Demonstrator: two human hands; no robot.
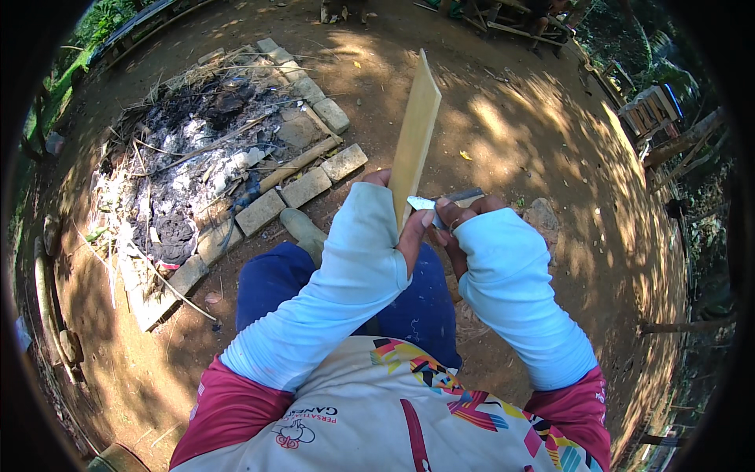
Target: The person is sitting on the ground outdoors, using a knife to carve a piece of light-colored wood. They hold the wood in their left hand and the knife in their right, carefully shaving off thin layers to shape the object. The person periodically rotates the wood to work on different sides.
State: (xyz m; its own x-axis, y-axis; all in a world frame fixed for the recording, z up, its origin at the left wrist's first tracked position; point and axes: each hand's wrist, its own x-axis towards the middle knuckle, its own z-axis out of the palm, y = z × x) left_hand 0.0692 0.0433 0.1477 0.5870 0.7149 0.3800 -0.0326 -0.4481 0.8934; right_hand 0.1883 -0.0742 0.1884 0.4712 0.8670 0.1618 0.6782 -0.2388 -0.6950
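My left hand point(411, 237) is closed round the lower end of a flat, pale strip of bamboo or wood point(416, 130), which stands up tilted slightly to the right. In my right hand point(462, 219) is a knife point(420, 203); its short bright blade touches or nearly touches the strip's right edge by my left thumb. A dark handle-like length sticks out to the right above my right fingers. Both hands meet above my lap, and the sleeves hide their backs. The strip's lowest end is hidden behind my left hand.
A burnt-out fire bed of ash point(200, 149) lies at the left, edged with pale blocks point(305, 189). A wooden pole point(299, 164) rests along the blocks. Brown dirt ground point(503, 118) surrounds me. At the far right edge stands a slatted wooden thing point(651, 112); a person sits at the back right.
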